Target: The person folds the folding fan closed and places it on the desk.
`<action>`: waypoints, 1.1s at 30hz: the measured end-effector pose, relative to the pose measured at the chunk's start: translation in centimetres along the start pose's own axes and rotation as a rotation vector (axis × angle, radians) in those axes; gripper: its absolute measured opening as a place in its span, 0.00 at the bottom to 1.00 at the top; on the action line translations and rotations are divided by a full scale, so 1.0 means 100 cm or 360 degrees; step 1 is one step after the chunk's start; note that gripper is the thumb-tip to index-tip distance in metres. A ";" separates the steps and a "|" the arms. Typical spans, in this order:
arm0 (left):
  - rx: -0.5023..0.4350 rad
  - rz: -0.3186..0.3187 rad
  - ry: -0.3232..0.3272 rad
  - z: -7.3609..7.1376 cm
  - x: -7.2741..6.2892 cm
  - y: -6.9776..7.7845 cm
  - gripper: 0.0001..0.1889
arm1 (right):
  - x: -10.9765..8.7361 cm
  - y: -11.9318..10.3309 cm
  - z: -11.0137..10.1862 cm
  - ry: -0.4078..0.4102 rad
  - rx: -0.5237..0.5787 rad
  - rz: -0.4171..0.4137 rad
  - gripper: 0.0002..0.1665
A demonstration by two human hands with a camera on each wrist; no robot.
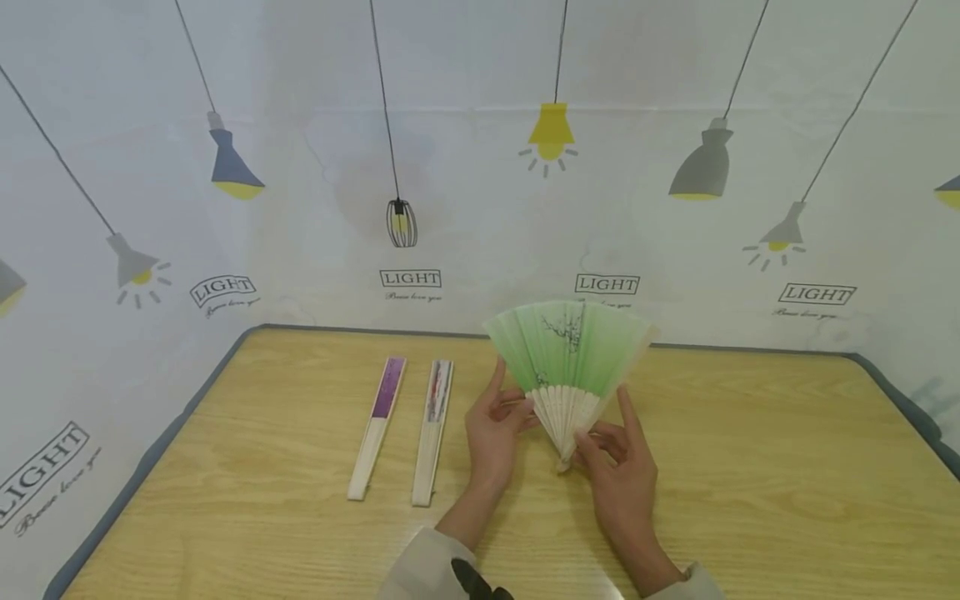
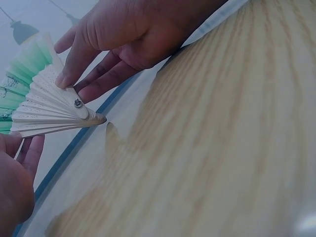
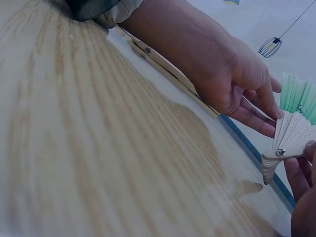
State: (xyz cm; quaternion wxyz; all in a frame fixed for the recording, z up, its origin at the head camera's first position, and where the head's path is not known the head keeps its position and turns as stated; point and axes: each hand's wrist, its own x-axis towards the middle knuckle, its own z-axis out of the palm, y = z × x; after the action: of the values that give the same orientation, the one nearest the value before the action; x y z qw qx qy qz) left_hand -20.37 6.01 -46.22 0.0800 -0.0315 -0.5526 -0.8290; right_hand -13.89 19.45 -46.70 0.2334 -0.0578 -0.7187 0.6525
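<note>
A green folding fan (image 1: 573, 354) with a dark blossom-branch print and pale ribs is spread partly open, leaf uppermost, above the table. My left hand (image 1: 493, 429) pinches its left edge partway up the ribs, thumb in front. On the other side my right hand (image 1: 626, 475) pinches the right outer rib lower down, close to the pivot, with its index finger pointing up. In the left wrist view the metal rivet (image 2: 78, 103) shows just below the right thumb. From the right wrist, the ribs (image 3: 291, 131) run between both hands, and the right hand is partly cut off by the frame.
Two folded fans lie on the wooden table (image 1: 780, 467) left of my hands: one with a purple leaf (image 1: 387, 387), one with a whitish patterned leaf (image 1: 438, 392). Behind the table hangs a pale backdrop (image 1: 465, 167) printed with lamps.
</note>
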 end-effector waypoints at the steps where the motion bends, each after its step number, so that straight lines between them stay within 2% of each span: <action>1: -0.0001 0.0001 -0.0006 0.000 0.000 0.000 0.36 | 0.000 0.000 0.000 0.0001 -0.0009 0.0004 0.48; 11: 0.0020 -0.0021 -0.0016 0.001 0.001 0.001 0.36 | 0.001 0.001 -0.001 0.0012 -0.0122 -0.0007 0.45; 33: 0.0048 0.0006 -0.0094 0.001 0.000 0.001 0.35 | 0.000 0.000 -0.001 -0.0006 -0.0130 0.0035 0.44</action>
State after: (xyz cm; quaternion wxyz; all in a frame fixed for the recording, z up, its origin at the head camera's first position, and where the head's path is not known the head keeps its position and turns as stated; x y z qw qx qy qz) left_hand -20.32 6.04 -46.12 0.0657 -0.0559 -0.5671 -0.8191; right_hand -13.91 19.53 -46.72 0.2224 -0.0740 -0.7444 0.6253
